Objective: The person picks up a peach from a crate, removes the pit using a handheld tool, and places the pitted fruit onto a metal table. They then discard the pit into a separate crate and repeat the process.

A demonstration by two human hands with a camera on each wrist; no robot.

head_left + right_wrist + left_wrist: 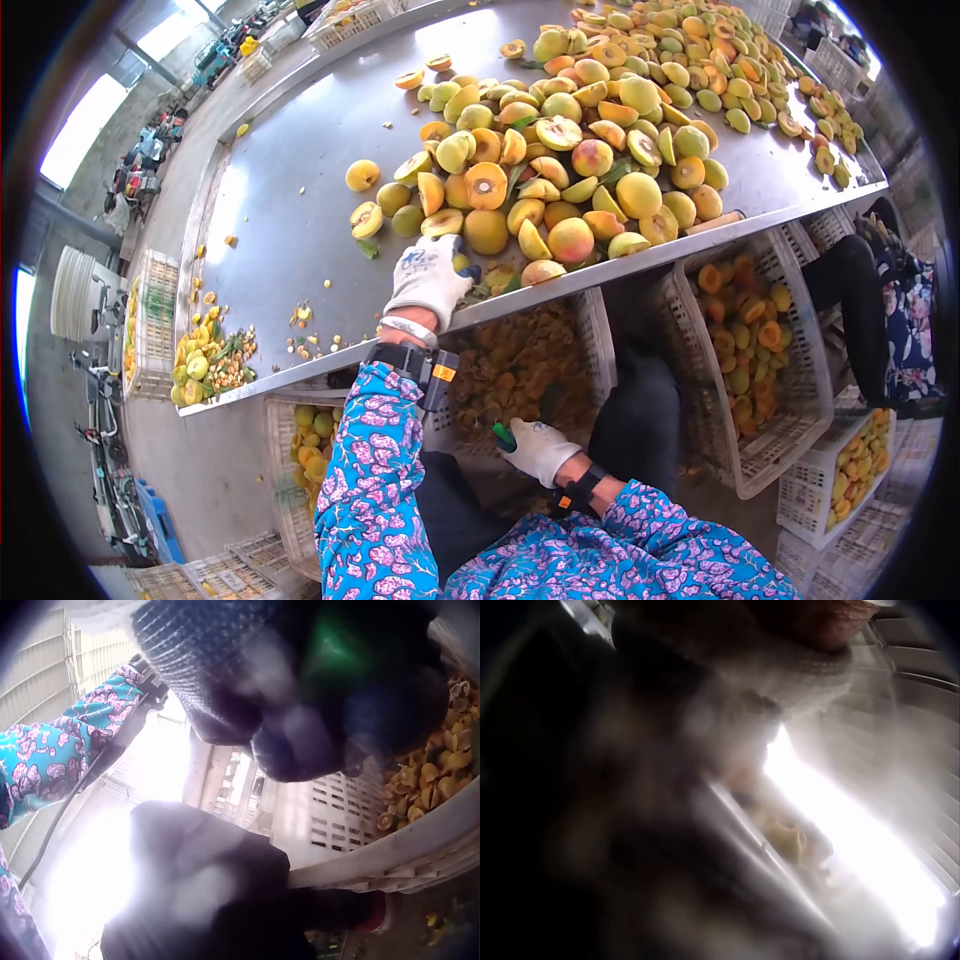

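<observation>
In the head view my left hand [430,275], in a white glove with a blue palm, is at the near edge of the metal table [290,190]. A yellow peach [461,262] shows between its thumb and fingers, mostly hidden by the glove. Whole and halved peaches [487,186] are heaped just beyond. My right hand [540,450], lower and nearer my lap, grips a green-handled tool [504,436] over a crate [597,345] of fruit pieces; its working end is hidden. The right wrist view shows the curled gloved fingers [217,682] around the green handle [337,652].
Another crate [745,470] of peach halves stands to the right, with a smaller white crate [800,495] beyond it. More peaches fill a crate [285,450] on the left. Scraps and pits [235,360] lie at the table's left corner. Another person's leg [855,310] is at right.
</observation>
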